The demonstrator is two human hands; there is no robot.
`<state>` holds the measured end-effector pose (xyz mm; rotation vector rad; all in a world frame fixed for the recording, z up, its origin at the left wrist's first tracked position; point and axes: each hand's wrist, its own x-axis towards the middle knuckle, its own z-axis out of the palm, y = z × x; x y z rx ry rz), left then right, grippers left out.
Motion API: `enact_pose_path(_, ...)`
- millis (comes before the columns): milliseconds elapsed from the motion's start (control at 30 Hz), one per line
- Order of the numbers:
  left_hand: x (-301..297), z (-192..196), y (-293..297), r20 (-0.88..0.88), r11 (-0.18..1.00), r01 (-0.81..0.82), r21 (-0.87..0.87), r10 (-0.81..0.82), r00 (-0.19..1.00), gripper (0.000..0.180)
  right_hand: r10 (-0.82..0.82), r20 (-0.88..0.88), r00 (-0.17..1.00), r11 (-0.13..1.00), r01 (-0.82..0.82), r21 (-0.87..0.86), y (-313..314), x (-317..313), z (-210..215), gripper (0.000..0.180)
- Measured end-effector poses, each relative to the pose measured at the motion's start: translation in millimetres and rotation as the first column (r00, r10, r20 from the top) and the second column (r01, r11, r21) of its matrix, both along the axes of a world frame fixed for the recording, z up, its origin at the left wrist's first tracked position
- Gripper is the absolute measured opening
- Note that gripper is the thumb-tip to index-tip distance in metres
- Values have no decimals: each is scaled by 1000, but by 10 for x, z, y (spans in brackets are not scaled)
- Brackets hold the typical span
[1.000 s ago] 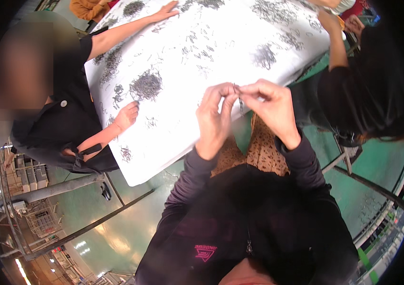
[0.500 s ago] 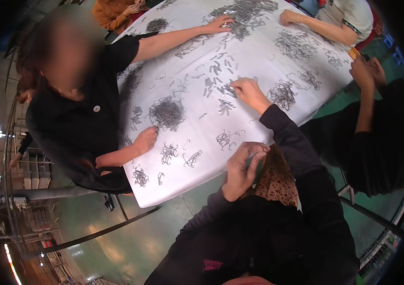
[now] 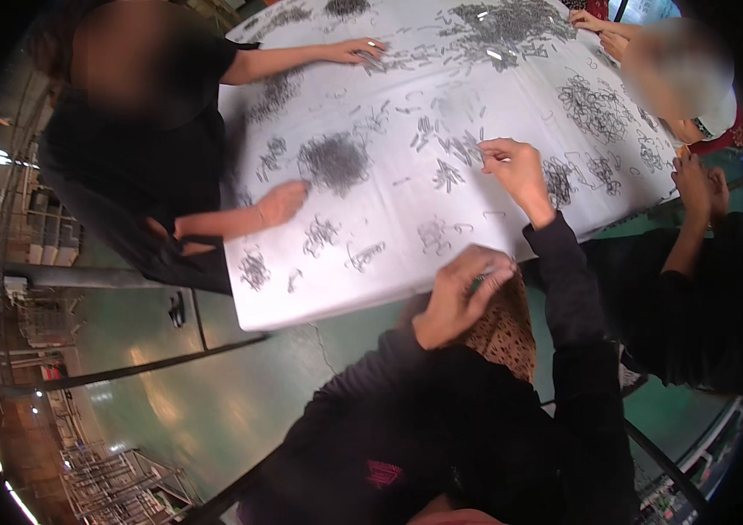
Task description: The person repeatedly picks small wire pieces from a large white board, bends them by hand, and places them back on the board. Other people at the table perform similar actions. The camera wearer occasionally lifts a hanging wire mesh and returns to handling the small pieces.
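My right hand (image 3: pixel 516 171) is over the white-covered table, its thumb and fingers pinched together at the edge of a group of small grey strips (image 3: pixel 457 144). Whatever lies between those fingertips is too small to make out. Closer to me, just off the table's near edge, my left hand (image 3: pixel 467 293) is closed with thumb against curled fingers; its contents are hidden. Beyond it lies a small loose group of thin curved hooks (image 3: pixel 434 234). A star-shaped cluster of strips (image 3: pixel 448 175) sits left of my right hand. Right of that hand is a dark pile of hooks (image 3: pixel 558 179).
A dense round pile of hooks (image 3: pixel 334 162) lies on the white table cover (image 3: pixel 301 302). A large heap of grey pieces (image 3: pixel 507 33) covers the far end. At the left a co-worker's hand (image 3: pixel 282 204) rests near the round pile; other people's hands (image 3: pixel 699 185) are at the right.
The whole view has shifted, moving the table up and right in the picture. My right hand stays by the strips. The left co-worker's far hand has drawn back from the large heap.
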<state>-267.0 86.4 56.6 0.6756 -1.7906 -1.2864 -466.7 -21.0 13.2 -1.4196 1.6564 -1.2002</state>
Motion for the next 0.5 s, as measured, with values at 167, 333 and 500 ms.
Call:
enact_pose_path(167,-3,-38,-111,-17,999,-41,-18,41,999,8,-27,241,970,994,51,-96,1078,224,582,22)
enact_pose_path(333,-16,13,-155,5,996,18,-91,-18,1000,10,-139,340,930,983,170,-63,1427,379,840,21)
enact_pose_path(500,-12,-7,-183,5,992,21,-123,-20,1000,12,-130,496,859,961,233,-151,1434,439,773,20)
